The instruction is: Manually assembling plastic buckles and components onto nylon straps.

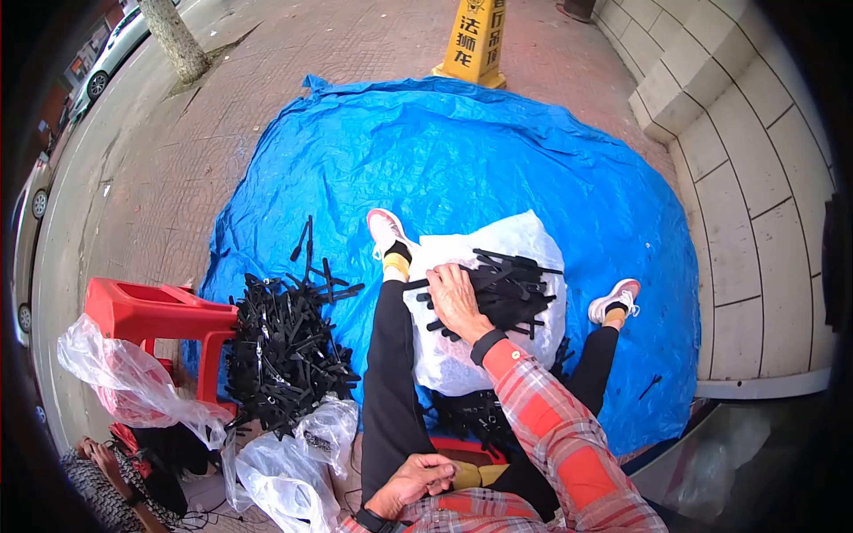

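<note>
A white plastic bag [542,235] lies on the blue tarp between my legs, with a bundle of black straps [511,293] on top. My right hand [455,300] reaches across to the bundle's left side, its fingers bent over the straps; one strap end sticks out to the left of it. My left hand [415,481] rests low over my lap, fingers curled in a pinch. What it holds, if anything, does not show. Beside its fingertips is a tan-yellow patch [475,474]. More black straps [475,416] lie under the near side of the bag.
A large heap of black straps [284,355] sits on the left of the blue tarp [373,151], next to a red plastic stool [160,306]. Clear plastic bags [289,471] lie nearer. Another person's hands [105,462] show lower left. A yellow sign [475,49] stands beyond; a tiled wall [742,195] runs right.
</note>
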Demonstrator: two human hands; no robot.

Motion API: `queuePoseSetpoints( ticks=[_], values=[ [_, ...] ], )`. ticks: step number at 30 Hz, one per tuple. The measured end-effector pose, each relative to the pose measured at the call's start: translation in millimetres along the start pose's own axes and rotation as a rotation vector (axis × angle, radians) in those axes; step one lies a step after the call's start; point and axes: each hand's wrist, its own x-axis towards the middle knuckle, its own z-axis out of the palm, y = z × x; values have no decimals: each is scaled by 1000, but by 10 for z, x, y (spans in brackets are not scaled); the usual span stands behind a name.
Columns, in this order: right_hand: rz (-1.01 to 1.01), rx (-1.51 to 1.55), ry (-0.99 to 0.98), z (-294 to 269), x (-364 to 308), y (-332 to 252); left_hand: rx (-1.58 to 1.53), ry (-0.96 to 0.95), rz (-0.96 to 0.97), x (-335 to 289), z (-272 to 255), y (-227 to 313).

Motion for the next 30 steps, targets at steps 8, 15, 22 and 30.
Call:
queuePoseSetpoints(
  ticks=[8,15,22,30],
  values=[
    [-66,181,45,-88,61,-21,8,4,7,-60,3,175],
    [545,455,340,-663,-184,-125,47,-66,45,-132,110,108],
    [751,955,443,-973,-1376,-188,174,-136,168,-181,277,-238],
    [801,1291,461,-771,-788,287,62,21,199,-388,412,-371]
  ],
)
